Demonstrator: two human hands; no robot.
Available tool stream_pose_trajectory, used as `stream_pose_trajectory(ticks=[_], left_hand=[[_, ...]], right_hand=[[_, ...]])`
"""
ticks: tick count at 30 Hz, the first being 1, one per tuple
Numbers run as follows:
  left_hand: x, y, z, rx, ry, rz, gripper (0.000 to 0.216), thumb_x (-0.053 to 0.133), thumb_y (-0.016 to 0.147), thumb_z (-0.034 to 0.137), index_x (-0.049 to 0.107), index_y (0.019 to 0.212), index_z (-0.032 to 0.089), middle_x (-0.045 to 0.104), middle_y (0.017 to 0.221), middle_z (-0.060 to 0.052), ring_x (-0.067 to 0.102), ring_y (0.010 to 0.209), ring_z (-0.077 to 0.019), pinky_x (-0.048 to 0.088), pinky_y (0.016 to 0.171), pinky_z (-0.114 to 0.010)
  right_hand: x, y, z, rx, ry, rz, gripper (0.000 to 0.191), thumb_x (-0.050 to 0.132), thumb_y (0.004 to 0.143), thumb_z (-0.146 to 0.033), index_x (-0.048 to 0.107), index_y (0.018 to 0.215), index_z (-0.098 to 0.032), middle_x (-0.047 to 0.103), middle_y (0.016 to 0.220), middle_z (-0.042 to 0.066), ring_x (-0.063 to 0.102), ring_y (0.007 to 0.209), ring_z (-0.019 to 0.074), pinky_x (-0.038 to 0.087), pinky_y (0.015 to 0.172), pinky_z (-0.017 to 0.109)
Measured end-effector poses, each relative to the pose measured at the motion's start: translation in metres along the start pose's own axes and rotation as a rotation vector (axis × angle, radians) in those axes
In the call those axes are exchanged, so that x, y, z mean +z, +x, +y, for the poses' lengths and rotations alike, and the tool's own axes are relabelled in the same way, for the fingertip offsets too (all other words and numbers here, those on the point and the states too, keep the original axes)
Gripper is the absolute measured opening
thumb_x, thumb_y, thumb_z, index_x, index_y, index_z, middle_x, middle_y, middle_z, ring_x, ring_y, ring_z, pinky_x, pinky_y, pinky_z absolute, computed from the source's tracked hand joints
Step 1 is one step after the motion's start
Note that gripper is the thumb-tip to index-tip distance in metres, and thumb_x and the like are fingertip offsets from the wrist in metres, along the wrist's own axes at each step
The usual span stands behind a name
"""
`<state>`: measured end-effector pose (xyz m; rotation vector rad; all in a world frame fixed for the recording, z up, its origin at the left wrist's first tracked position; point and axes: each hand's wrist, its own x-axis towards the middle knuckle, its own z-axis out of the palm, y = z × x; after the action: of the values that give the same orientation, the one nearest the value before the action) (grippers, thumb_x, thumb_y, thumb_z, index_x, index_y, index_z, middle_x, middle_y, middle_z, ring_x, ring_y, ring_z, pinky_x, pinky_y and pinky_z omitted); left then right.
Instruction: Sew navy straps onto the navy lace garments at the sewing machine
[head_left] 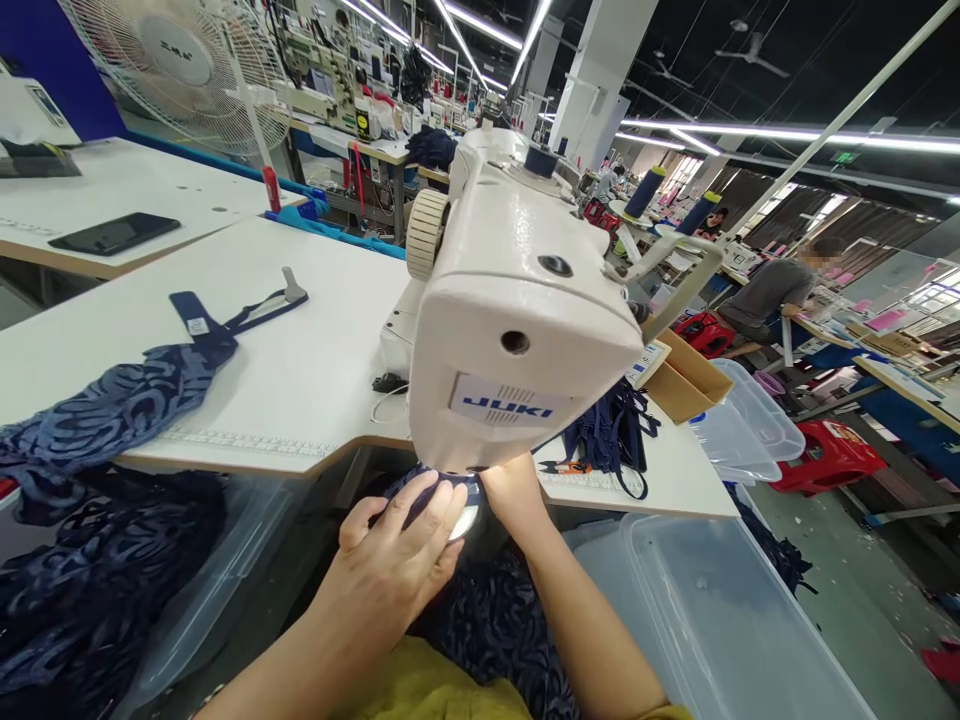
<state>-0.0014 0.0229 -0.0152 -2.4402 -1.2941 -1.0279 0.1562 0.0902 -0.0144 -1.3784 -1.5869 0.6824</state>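
A white JUKI sewing machine (525,330) stands in front of me, its lamp lighting the spot beneath its head. My left hand (405,545) is at the near side of that spot, fingers curved over a navy garment (472,490) and thumb lower down on the right. My right hand (516,495) reaches under the machine head from the right; its fingertips are hidden behind the head. Navy patterned fabric (495,620) hangs down over my lap below both hands. The needle and presser foot are out of sight.
On the left of the table (330,330) lies a navy patterned garment (165,380) with straps. Orange-handled snips (566,467) and a bundle of navy straps (611,430) lie right, near a cardboard box (682,375). Clear plastic bins (720,600) stand below. A co-worker (780,285) sits far right.
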Motion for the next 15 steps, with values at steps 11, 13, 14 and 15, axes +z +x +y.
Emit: stream_pose_trajectory(ticks=[11, 13, 14, 15], left_hand=[[-0.002, 0.005, 0.011, -0.068, -0.007, 0.014, 0.031, 0.047, 0.092, 0.027, 0.057, 0.121, 0.028, 0.068, 0.118, 0.002, 0.060, 0.109, -0.0206, 0.031, 0.087, -0.038], [-0.002, 0.005, 0.011, -0.072, -0.007, 0.022, 0.029, 0.046, 0.093, 0.027, 0.058, 0.120, 0.028, 0.068, 0.117, 0.003, 0.060, 0.108, -0.0202, 0.031, 0.086, -0.038], [-0.002, 0.005, 0.011, -0.067, -0.002, 0.023, 0.029, 0.046, 0.093, 0.027, 0.058, 0.119, 0.028, 0.069, 0.116, 0.004, 0.061, 0.107, -0.0200, 0.031, 0.085, -0.038], [-0.002, 0.005, 0.011, -0.063, 0.005, 0.028, 0.029, 0.047, 0.092, 0.027, 0.057, 0.119, 0.027, 0.069, 0.116, 0.004, 0.061, 0.106, -0.0197, 0.031, 0.085, -0.038]], right_hand=[[-0.003, 0.005, 0.000, 0.003, 0.009, -0.044, 0.015, 0.051, 0.079, -0.020, 0.066, 0.077, -0.020, 0.060, 0.059, -0.001, 0.058, 0.066, 0.0181, 0.049, 0.070, 0.030], [-0.003, 0.005, 0.000, -0.006, 0.008, -0.041, 0.015, 0.051, 0.079, -0.020, 0.066, 0.078, -0.020, 0.063, 0.063, 0.000, 0.058, 0.067, 0.0181, 0.049, 0.068, 0.029], [-0.002, 0.005, 0.000, -0.012, 0.007, -0.038, 0.015, 0.051, 0.079, -0.020, 0.066, 0.079, -0.020, 0.065, 0.066, 0.001, 0.058, 0.066, 0.0179, 0.049, 0.066, 0.029], [-0.002, 0.005, 0.000, -0.018, 0.006, -0.036, 0.015, 0.051, 0.079, -0.020, 0.066, 0.079, -0.020, 0.066, 0.068, 0.001, 0.058, 0.066, 0.0176, 0.049, 0.065, 0.028]])
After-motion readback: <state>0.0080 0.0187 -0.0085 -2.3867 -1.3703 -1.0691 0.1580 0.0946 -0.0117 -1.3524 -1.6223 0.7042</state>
